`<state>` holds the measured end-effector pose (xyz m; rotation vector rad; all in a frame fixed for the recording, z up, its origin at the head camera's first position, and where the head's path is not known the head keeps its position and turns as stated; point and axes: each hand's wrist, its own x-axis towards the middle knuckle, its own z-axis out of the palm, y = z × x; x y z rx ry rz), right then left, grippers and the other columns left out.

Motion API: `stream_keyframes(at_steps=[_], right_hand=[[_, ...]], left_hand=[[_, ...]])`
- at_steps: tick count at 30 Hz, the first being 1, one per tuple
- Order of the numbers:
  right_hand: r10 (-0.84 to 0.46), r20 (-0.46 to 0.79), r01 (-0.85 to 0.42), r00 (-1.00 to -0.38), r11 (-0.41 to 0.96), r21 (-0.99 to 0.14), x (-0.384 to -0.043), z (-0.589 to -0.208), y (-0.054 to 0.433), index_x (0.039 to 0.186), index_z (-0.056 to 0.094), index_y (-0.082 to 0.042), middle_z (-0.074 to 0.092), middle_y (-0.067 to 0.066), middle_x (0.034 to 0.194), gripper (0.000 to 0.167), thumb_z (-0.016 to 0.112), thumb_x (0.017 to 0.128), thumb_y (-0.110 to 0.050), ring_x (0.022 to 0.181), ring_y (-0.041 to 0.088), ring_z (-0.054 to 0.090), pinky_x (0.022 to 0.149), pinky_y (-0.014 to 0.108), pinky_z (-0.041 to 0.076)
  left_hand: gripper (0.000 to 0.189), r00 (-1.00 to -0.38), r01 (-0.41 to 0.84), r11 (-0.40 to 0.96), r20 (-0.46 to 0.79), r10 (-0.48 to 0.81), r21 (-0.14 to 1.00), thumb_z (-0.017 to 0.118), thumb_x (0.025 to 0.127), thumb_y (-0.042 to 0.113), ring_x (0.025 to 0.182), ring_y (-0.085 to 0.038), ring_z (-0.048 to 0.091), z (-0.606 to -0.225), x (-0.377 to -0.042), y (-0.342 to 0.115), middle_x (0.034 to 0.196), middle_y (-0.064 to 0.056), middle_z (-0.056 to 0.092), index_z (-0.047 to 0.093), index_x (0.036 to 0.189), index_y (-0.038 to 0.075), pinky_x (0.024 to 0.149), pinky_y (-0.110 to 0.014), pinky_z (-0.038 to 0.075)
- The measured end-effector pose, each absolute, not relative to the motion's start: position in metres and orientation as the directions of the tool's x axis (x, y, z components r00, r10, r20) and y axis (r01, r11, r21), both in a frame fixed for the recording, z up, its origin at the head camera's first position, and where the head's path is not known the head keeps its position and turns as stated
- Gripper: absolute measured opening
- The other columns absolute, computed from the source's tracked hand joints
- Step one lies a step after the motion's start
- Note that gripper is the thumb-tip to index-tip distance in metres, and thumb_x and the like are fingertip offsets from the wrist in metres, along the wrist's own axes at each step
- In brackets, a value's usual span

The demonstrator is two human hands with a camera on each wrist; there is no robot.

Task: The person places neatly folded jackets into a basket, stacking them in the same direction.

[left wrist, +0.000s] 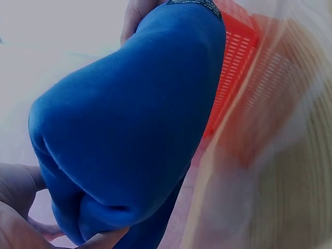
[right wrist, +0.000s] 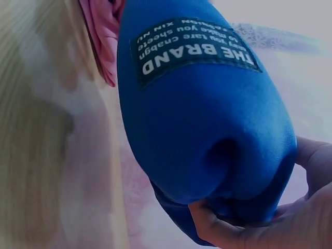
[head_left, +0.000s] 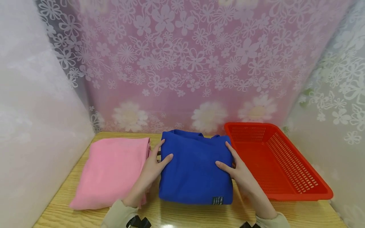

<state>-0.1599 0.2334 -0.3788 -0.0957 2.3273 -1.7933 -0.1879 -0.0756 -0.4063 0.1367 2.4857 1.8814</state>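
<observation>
A thick blue folded garment [head_left: 196, 167] is held up between my two hands in the middle of the head view. Its lower right corner carries a dark label [right wrist: 199, 49] with white print, large in the right wrist view. My left hand [head_left: 152, 166] grips the left side, thumb on the front face and fingers round the edge. On the opposite side my right hand [head_left: 240, 171] holds it the same way. Folded layers of blue cloth [left wrist: 119, 135] bulge between thumb and fingers in the left wrist view. The garment's back is hidden from the head camera.
A pink folded garment [head_left: 114, 171] lies on the wooden table [head_left: 68, 196] at the left. At the right stands a red plastic basket [head_left: 256, 161] with slotted walls, its inside bare. Flower-patterned sheets [head_left: 182, 63] hang behind and at both sides.
</observation>
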Motion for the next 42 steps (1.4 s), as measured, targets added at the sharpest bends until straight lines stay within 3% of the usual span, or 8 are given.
stream_keyframes(at_steps=[15,17,20,24,29,34,38,42], right_hand=[[-0.160,-0.044,-0.004,-0.986,0.289,-0.957,-0.158,-0.335,0.278,0.163,-0.002,-0.037,0.004,0.027,0.166,0.083,0.057,0.105,-0.028,0.142,0.056,0.030,0.103,0.063,0.044],[-0.155,-0.031,-0.017,-0.987,0.297,-0.955,-0.157,-0.331,0.292,0.163,-0.001,-0.039,0.003,0.028,0.165,0.081,0.055,0.106,-0.027,0.142,0.057,0.028,0.100,0.060,0.048],[-0.145,-0.027,-0.018,-0.989,0.297,-0.955,-0.159,-0.326,0.316,0.162,0.001,-0.043,0.000,0.029,0.165,0.078,0.054,0.107,-0.026,0.142,0.056,0.024,0.094,0.041,0.055],[-0.146,-0.005,-0.036,-0.989,0.277,-0.960,-0.162,-0.324,0.353,0.162,0.004,-0.043,-0.004,0.031,0.164,0.076,0.051,0.108,-0.021,0.136,0.032,0.041,0.085,0.020,0.054],[-0.172,0.037,-0.076,-0.984,0.224,-0.972,-0.166,-0.321,0.404,0.163,0.008,-0.041,-0.006,0.026,0.166,0.072,0.046,0.108,-0.012,0.106,-0.008,0.055,0.081,0.022,0.057],[-0.129,0.033,-0.076,-0.991,0.342,-0.937,-0.163,-0.315,0.441,0.162,0.007,-0.042,-0.005,0.020,0.169,0.073,0.046,0.109,-0.011,0.100,-0.015,0.054,0.077,0.017,0.055],[-0.077,0.036,-0.071,-0.996,0.521,-0.851,-0.162,-0.313,0.458,0.161,0.002,-0.043,-0.007,0.030,0.165,0.074,0.046,0.109,-0.015,0.096,-0.018,0.049,0.074,0.015,0.054],[-0.037,0.020,-0.038,-0.999,0.615,-0.787,-0.165,-0.316,0.470,0.160,-0.001,-0.044,-0.006,0.035,0.163,0.073,0.046,0.110,-0.021,0.102,-0.007,0.052,0.074,0.016,0.054]], left_hand=[[0.071,-0.973,0.175,0.226,0.133,0.187,0.958,0.062,0.102,0.037,0.118,-0.040,0.062,-0.366,-0.197,-0.038,0.145,-0.023,0.048,0.027,0.162,0.023,0.092,-0.052,0.055],[0.071,-0.963,0.201,0.213,0.154,0.220,0.956,0.061,0.102,0.038,0.117,-0.039,0.063,-0.359,-0.198,-0.028,0.146,-0.022,0.048,0.025,0.162,0.023,0.093,-0.051,0.055],[0.072,-0.942,0.243,0.190,0.185,0.278,0.951,0.060,0.103,0.038,0.117,-0.037,0.064,-0.353,-0.200,-0.012,0.147,-0.020,0.049,0.023,0.163,0.024,0.092,-0.048,0.056],[0.073,-0.910,0.283,0.129,0.224,0.350,0.950,0.061,0.103,0.034,0.117,-0.035,0.066,-0.347,-0.203,0.013,0.147,-0.019,0.048,0.020,0.163,0.022,0.092,-0.044,0.057],[0.078,-0.868,0.338,0.091,0.273,0.415,0.937,0.063,0.102,0.030,0.120,-0.033,0.065,-0.347,-0.207,0.048,0.151,-0.019,0.045,0.016,0.164,0.020,0.093,-0.037,0.057],[0.082,-0.840,0.352,0.055,0.289,0.459,0.935,0.065,0.101,0.028,0.123,-0.030,0.064,-0.353,-0.207,0.082,0.159,-0.014,0.038,0.013,0.165,0.020,0.094,-0.031,0.056],[0.084,-0.831,0.332,0.041,0.272,0.485,0.942,0.065,0.101,0.027,0.126,-0.028,0.062,-0.359,-0.208,0.103,0.165,-0.007,0.030,0.011,0.165,0.021,0.094,-0.027,0.054],[0.085,-0.825,0.301,0.037,0.241,0.511,0.953,0.065,0.101,0.026,0.128,-0.026,0.061,-0.368,-0.212,0.119,0.167,-0.001,0.024,0.009,0.165,0.022,0.095,-0.025,0.053]])
